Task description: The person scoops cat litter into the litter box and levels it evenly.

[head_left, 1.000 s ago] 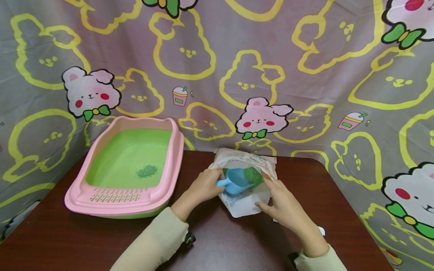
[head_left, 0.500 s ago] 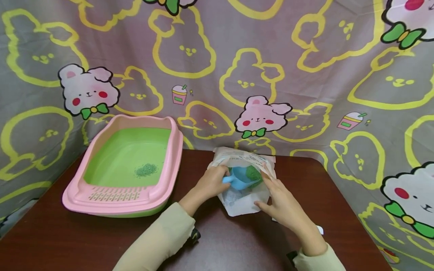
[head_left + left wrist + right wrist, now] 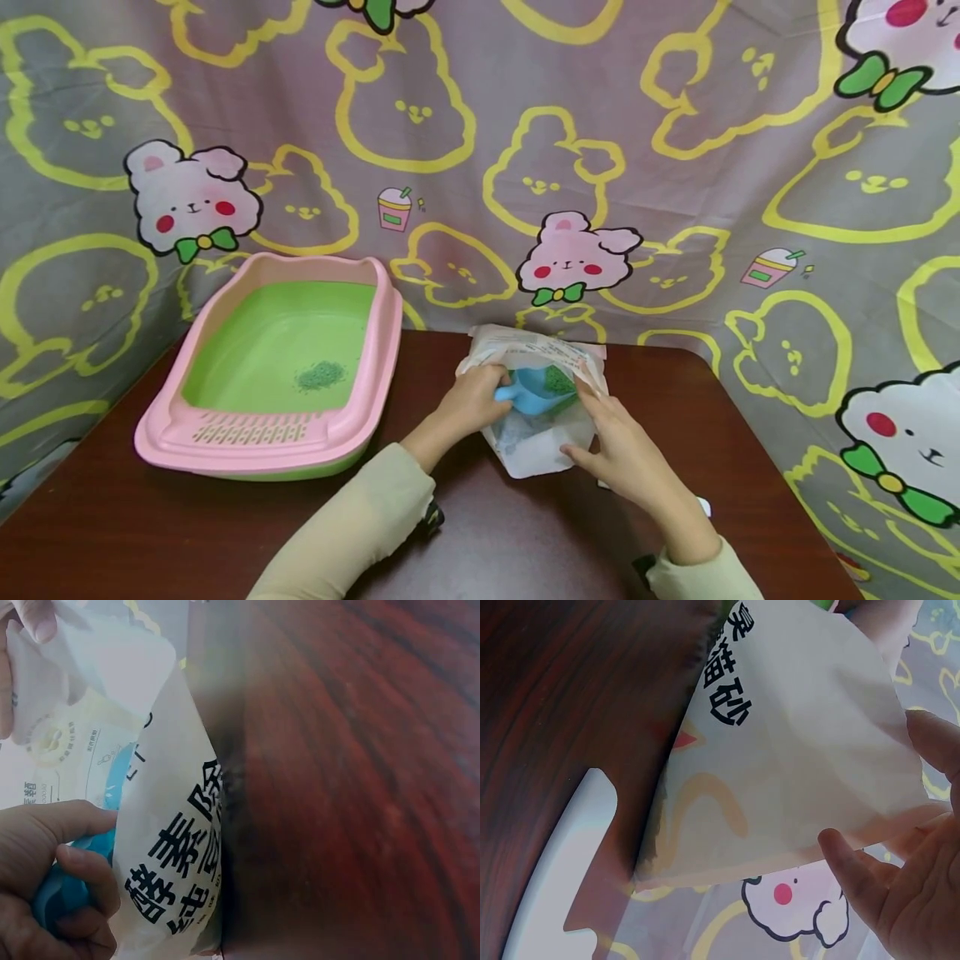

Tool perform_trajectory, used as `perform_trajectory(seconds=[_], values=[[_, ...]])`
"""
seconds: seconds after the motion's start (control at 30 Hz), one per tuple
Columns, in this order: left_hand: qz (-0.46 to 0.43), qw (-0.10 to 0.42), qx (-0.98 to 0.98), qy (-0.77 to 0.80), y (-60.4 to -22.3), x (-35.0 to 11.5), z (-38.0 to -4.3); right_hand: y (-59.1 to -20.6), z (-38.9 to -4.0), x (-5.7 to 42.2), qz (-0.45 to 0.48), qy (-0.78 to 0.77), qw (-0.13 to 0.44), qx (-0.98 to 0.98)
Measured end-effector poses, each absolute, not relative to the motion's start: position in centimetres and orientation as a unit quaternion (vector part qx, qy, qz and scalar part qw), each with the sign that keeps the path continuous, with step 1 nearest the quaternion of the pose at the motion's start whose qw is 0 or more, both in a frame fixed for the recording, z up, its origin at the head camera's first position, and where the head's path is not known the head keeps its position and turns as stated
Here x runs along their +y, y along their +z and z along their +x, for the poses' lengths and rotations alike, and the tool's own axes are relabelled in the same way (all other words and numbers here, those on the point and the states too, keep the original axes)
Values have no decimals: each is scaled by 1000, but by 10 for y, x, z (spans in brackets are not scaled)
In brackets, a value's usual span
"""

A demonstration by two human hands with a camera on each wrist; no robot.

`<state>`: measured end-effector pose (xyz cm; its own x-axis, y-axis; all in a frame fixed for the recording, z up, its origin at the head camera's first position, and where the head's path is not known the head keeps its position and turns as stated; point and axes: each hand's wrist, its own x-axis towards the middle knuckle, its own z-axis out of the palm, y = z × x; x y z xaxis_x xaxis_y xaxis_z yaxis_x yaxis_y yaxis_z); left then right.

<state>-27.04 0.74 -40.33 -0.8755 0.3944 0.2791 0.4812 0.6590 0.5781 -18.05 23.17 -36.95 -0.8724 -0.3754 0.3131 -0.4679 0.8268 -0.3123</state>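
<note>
My left hand [image 3: 474,398] grips the handle of a blue scoop [image 3: 534,398], whose bowl lies inside the mouth of a white cat litter bag [image 3: 543,452]. Green granules [image 3: 558,380] show in the bag, just beyond the scoop. In the left wrist view, curled fingers wrap the scoop's handle [image 3: 64,896] beside the bag's printed front. At the bag's right side, my right hand [image 3: 626,446] holds the edge of the opening, fingers at the mouth and thumb lower on the outside. The right wrist view shows that thumb against the bag's side [image 3: 795,750].
A pink-rimmed green litter box [image 3: 386,333] stands on the left of the dark wooden table [image 3: 495,542], with a small patch of green granules [image 3: 321,375] in it. A white curved piece [image 3: 562,862] lies near my right wrist. Patterned cloth [image 3: 442,100] hangs behind.
My left hand has moved slightly right, carrying the scoop further into the bag, and less of the granules shows now. The right hand keeps its place on the bag.
</note>
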Motion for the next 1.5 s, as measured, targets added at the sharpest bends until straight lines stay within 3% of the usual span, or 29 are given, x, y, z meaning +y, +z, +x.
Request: perform_trajectory(seconds=[0.97, 1.5], values=[[-279, 3, -850, -447, -402, -45, -246, -368, -181, 234, 213, 204, 97, -951], [-276, 8, -866, -417, -393, -64, -235, -368, -181, 234, 215, 208, 98, -949]])
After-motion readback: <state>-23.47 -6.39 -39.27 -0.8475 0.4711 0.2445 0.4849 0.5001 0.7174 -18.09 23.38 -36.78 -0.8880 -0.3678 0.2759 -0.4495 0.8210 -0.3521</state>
